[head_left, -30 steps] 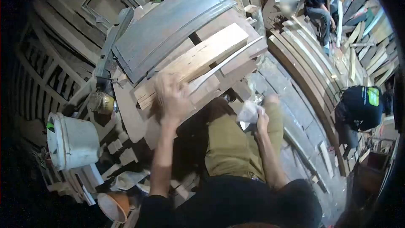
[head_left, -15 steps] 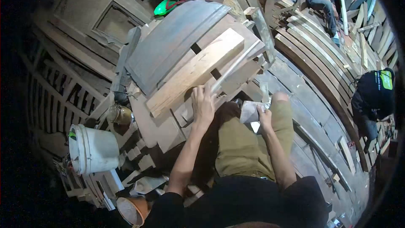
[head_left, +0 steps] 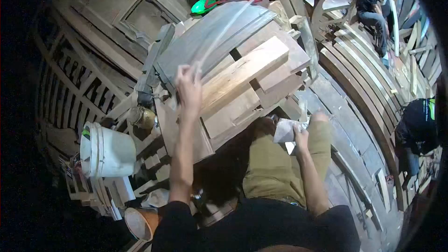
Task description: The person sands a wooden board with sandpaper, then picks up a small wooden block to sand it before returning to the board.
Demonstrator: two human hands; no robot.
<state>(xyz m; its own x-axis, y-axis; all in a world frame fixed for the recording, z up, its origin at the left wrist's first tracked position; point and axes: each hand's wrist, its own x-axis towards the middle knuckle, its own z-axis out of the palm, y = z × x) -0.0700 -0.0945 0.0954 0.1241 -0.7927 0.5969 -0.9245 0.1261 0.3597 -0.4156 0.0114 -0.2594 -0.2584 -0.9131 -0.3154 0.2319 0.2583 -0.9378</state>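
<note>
Right hand (head_left: 301,141), near, above the lap (head_left: 270,172): grasping a whitish sheet (head_left: 283,131). Left hand (head_left: 189,94), farther left: grasping the near end of a thin, pale strip (head_left: 223,36), blurred. Rectangular pale wooden block (head_left: 247,71): just right of that hand, on brown boards (head_left: 231,112). Strip slants far-right over a grey panel (head_left: 189,44).

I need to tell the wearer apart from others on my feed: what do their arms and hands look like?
The left sleeve and right sleeve are short and black, with no print visible. Below them, the arms are bare. The left hand and right hand show no gloves, and I see no watch or cables.
</note>
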